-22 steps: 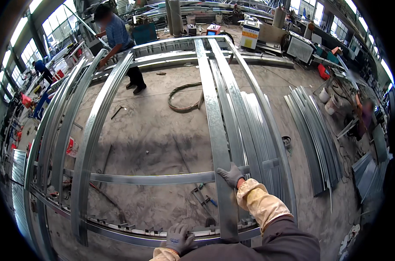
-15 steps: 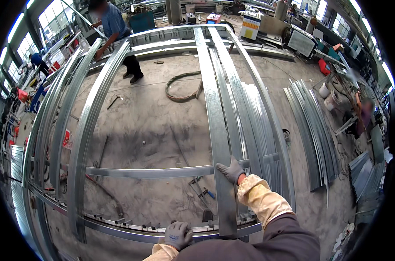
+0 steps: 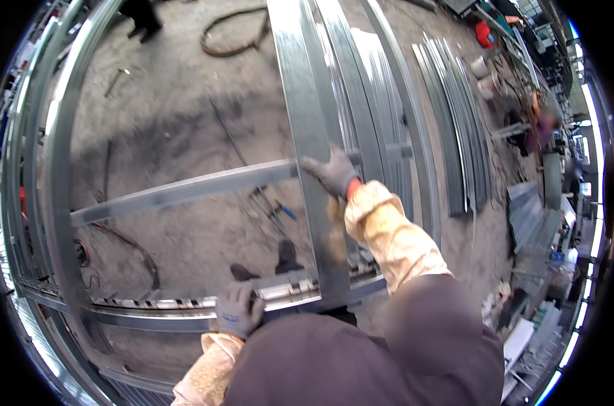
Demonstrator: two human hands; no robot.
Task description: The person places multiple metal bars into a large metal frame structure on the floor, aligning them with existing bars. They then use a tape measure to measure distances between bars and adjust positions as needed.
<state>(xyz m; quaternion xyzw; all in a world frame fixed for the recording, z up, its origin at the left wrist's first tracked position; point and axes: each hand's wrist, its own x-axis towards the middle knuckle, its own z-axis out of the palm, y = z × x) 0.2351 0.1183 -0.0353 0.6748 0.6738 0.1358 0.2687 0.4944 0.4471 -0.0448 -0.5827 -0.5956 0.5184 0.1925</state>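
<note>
My gloved right hand is closed on the right edge of a wide galvanized steel channel, its thumb lying over the top face. The channel runs away from me across the frame and meets a crossbar near that hand. At the near side, my gloved left hand is curled over the front rail; its fingertips are partly hidden. A notched metal strip lies along this rail.
More long channels stretch along the left, and others lie on the right. A stack of metal profiles rests on the floor. Clamps and a coiled hose are inside the frame. Another person is at far right.
My view has tipped down and turned, so the scene sits higher and farther left, and dark shoes now show beyond the front rail. Both hands keep their places on the channel and rail.
</note>
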